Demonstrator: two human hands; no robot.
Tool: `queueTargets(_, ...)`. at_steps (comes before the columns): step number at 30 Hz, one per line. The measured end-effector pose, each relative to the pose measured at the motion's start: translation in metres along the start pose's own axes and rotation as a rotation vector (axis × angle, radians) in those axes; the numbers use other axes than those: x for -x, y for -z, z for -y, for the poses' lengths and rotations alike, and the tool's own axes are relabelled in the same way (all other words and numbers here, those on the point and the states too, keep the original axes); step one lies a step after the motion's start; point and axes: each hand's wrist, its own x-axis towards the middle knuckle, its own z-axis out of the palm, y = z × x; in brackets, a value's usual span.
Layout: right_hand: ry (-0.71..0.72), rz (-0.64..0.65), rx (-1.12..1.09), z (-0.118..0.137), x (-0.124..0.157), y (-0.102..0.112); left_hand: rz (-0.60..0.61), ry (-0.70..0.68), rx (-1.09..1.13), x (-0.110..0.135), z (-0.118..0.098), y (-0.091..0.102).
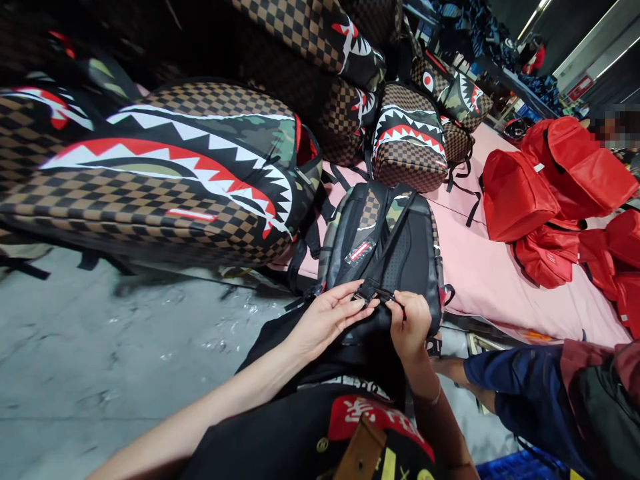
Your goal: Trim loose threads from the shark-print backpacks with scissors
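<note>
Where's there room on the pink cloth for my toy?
Bare pink cloth shows between the backpack being handled and the red bags. The left and far side is crowded with checkered bags.

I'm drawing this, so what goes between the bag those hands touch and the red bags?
In the head view, pink cloth lies between the backpack and the red bags, with thin black straps lying farther back.

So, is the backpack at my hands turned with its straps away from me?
No, the backpack shows its shoulder straps to the camera.
</note>
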Motion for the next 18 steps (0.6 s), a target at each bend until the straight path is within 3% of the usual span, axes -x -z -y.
queueTargets(7, -0.054, -0.026, -0.087, 0.0012, 0.0014, -0.0004, -0.007, -0.013, -0.02, 0.0004, 0.0028, 0.0001)
queueTargets(18, 0.009, -0.017, -0.093, -0.0014, -0.0021, -0.0066, 0.029, -0.108, -0.132, -0.0016, 0.0088, 0.002)
